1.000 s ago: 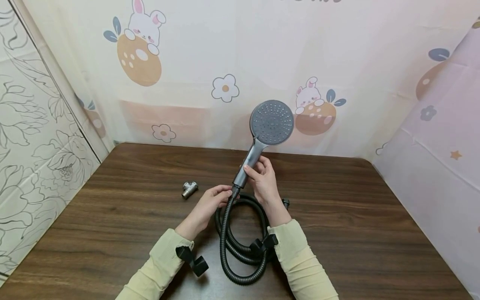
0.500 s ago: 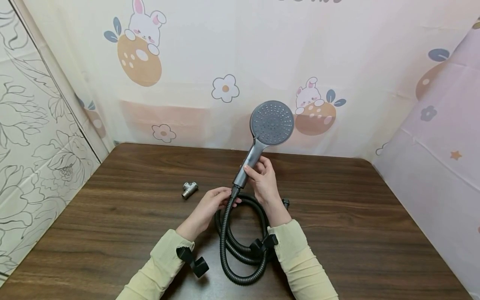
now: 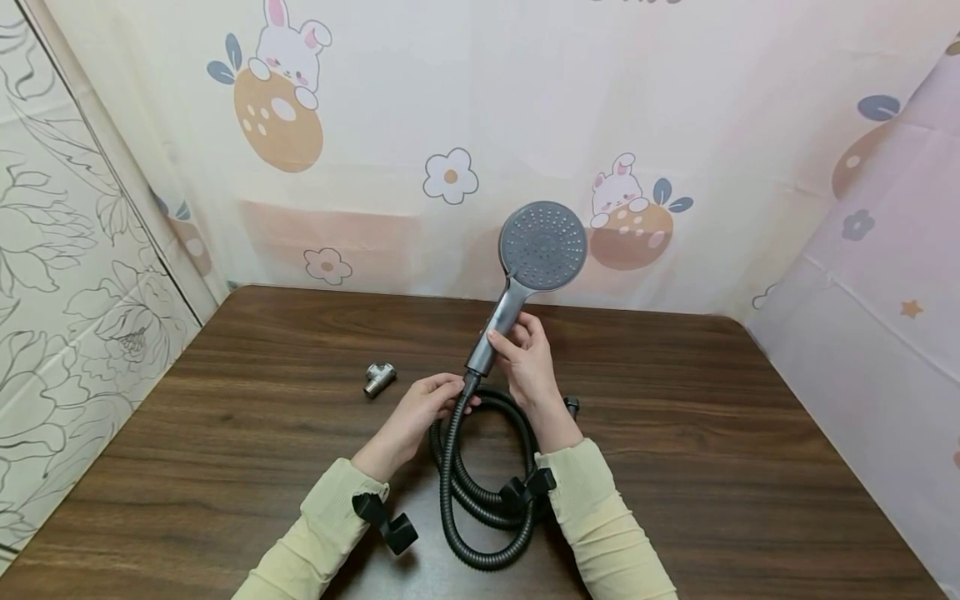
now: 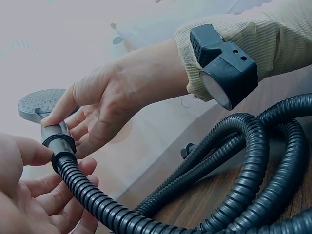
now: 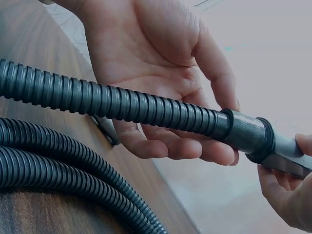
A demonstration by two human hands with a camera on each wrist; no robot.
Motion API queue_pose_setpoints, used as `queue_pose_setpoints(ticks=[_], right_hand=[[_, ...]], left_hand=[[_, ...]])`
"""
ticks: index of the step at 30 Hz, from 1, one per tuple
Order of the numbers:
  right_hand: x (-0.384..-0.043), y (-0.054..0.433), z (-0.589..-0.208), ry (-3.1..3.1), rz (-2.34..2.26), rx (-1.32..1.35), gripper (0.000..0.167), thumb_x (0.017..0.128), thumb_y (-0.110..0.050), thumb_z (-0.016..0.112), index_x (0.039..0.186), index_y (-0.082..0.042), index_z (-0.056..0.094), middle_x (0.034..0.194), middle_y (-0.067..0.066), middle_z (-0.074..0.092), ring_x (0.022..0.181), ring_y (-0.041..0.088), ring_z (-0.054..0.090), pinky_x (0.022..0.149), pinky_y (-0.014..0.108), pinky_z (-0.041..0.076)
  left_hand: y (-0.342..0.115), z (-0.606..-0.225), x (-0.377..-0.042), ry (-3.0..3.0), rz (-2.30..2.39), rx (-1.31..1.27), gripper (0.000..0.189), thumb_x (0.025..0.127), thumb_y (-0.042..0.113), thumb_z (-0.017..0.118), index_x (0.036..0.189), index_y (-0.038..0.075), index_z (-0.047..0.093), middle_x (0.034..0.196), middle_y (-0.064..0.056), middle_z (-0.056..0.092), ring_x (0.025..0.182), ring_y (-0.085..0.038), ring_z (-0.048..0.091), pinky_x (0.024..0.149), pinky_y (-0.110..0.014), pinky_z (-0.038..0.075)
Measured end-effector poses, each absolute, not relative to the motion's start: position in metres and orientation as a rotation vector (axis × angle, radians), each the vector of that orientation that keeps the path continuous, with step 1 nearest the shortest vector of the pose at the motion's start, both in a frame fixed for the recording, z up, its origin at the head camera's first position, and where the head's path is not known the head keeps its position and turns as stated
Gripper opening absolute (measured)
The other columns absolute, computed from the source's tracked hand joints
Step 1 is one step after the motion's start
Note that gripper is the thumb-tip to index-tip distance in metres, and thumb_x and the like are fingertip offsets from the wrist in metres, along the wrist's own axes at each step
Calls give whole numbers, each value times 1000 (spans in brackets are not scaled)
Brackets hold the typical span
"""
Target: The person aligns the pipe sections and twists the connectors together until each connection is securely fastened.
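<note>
A person's right hand is gripping the handle of a gray shower head, while the left hand is pinching the black hose at its collar, where it is meeting the handle. The shower head is tilting above the desk, its round nozzle face pointing toward the head camera. Below, the ribbed hose is looping between the forearms and lying coiled on the wood, its end nut poking out beside the right wrist. A metal tee is lying near the left hand, well apart from the hose. Black mounts are sitting over pale sleeves at both wrists. Behind, a rabbit-print cloth is hanging beyond the desk's far edge.
</note>
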State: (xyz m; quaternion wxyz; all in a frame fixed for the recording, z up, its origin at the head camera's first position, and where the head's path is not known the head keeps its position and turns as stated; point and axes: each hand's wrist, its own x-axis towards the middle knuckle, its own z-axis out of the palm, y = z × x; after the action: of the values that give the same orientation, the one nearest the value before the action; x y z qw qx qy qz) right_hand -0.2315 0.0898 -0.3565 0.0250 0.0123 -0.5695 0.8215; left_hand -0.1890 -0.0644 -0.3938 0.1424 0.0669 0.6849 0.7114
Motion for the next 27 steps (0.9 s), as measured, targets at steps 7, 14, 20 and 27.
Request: queue_pose_setpoints(ticks=[7, 14, 20, 27], right_hand=[[-231, 90, -356, -1781, 2530, 36, 41, 86, 7, 53, 123, -3, 37, 129, 24, 44, 89, 12, 58, 73, 28, 48], [-231, 90, -356, -1762, 2543, 40, 41, 86, 7, 53, 122, -4, 37, 123, 21, 48, 86, 11, 58, 71, 27, 48], [-231, 89, -357, -1753, 2547, 49, 39, 86, 8, 53, 120, -5, 38, 107, 7, 53, 84, 10, 58, 69, 26, 48], [-230, 89, -358, -1775, 2543, 61, 41, 87, 6, 53, 123, -5, 37, 112, 10, 53, 86, 11, 58, 70, 26, 48]], left_hand=[[-65, -393, -188, 1982, 2051, 200, 32, 93, 22, 48, 111, -3, 55, 91, -6, 68, 80, -13, 61, 79, -32, 44], [-64, -394, -190, 1967, 2068, 160, 31, 93, 21, 48, 109, -4, 56, 90, -7, 67, 78, -12, 61, 75, -31, 46], [-63, -394, -190, 1927, 2121, 143, 30, 92, 18, 50, 109, -6, 55, 87, -6, 67, 77, -12, 62, 72, -29, 47], [-62, -394, -190, 1933, 2160, 64, 28, 86, 13, 60, 108, -3, 56, 85, -4, 64, 73, -14, 63, 69, -28, 48]])
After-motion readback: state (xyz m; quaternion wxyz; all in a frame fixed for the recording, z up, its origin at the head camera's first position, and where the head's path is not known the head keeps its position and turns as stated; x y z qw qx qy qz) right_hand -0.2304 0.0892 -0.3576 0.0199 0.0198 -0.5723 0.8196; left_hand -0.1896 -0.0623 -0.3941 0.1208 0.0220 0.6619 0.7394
